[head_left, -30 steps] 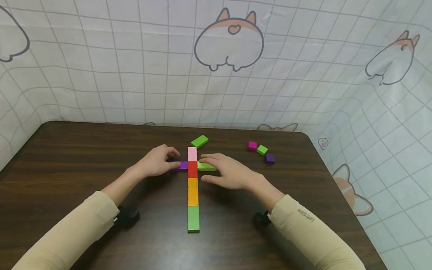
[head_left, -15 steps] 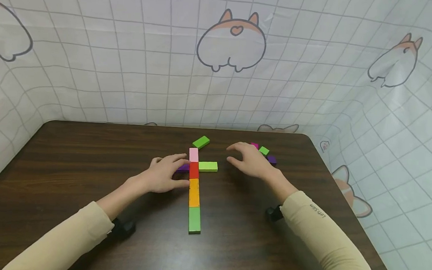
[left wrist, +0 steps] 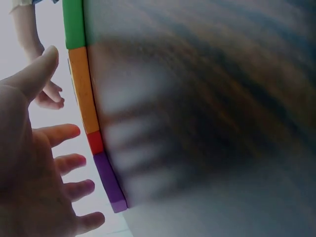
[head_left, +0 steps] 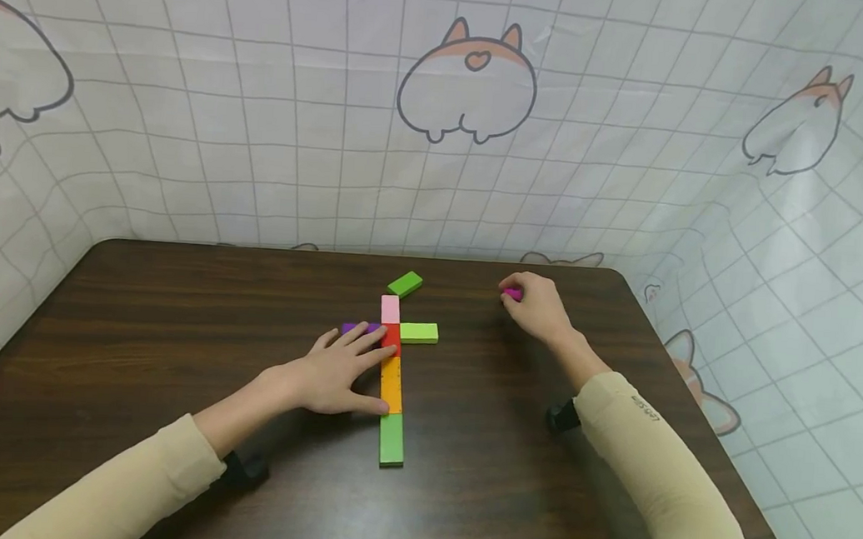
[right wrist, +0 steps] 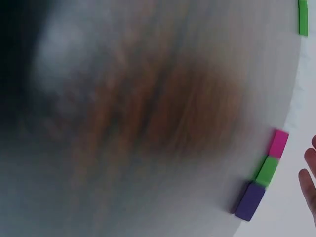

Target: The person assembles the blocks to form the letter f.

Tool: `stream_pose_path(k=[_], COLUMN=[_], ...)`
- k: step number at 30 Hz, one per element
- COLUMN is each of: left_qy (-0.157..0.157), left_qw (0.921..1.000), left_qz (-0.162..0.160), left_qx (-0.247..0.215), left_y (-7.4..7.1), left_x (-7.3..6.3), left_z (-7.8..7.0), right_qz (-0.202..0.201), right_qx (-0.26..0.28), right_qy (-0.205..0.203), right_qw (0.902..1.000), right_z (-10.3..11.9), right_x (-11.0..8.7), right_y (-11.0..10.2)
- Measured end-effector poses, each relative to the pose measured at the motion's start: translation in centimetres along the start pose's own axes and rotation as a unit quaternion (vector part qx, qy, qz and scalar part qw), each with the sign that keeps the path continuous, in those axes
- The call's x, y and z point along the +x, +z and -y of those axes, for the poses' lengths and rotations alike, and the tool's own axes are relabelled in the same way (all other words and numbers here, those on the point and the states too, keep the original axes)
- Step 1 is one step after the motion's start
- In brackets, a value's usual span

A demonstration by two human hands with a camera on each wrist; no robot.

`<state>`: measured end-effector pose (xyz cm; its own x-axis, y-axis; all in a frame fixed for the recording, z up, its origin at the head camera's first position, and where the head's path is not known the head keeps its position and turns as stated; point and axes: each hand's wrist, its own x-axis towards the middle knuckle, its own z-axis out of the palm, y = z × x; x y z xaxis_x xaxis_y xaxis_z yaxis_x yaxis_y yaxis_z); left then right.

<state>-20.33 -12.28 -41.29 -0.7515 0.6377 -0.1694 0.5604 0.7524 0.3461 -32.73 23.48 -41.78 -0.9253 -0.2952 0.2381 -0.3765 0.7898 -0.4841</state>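
Observation:
My left hand (head_left: pixel 334 375) hovers with spread fingers above a row of flat blocks: pink (head_left: pixel 390 309), red (head_left: pixel 390 333), orange (head_left: pixel 389 383) and green (head_left: pixel 392 440). A purple block (left wrist: pixel 109 182) joins the row on the left, a lime block (head_left: pixel 419 333) on the right. In the left wrist view the fingers look apart from the blocks. At the far right, my right hand (head_left: pixel 539 309) reaches around a magenta block (head_left: pixel 512 294). The right wrist view shows a gap between its fingertips (right wrist: pixel 306 182) and that block, which touches a small green block (right wrist: pixel 267 171).
A dark purple block (right wrist: pixel 250 202) adjoins the small green one; my right hand hides both in the head view. Another green block (head_left: pixel 405 283) lies behind the row, near the back of the brown table (head_left: pixel 172 326). A patterned white curtain (head_left: pixel 300 110) hangs behind it.
My right hand has left the lime block and moved right to the magenta block. My left hand has shifted from beside the purple block to over the row, its fingers spreading.

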Motion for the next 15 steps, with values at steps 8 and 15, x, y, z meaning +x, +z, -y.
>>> stream_pose_path(k=[8, 15], left_qy=[0.004, 0.015], left_qw=[0.9999, 0.9998], left_qz=[0.014, 0.014], left_qx=[-0.001, -0.002], left_y=[0.4, 0.3], left_x=[0.5, 0.5], left_z=[0.1, 0.2], right_qz=[0.032, 0.066], right_qx=[-0.014, -0.034], right_qy=[0.030, 0.046], right_qw=[0.9989, 0.9962], right_z=[-1.5, -1.9], right_x=[0.9, 1.8], right_y=[-0.4, -0.5])
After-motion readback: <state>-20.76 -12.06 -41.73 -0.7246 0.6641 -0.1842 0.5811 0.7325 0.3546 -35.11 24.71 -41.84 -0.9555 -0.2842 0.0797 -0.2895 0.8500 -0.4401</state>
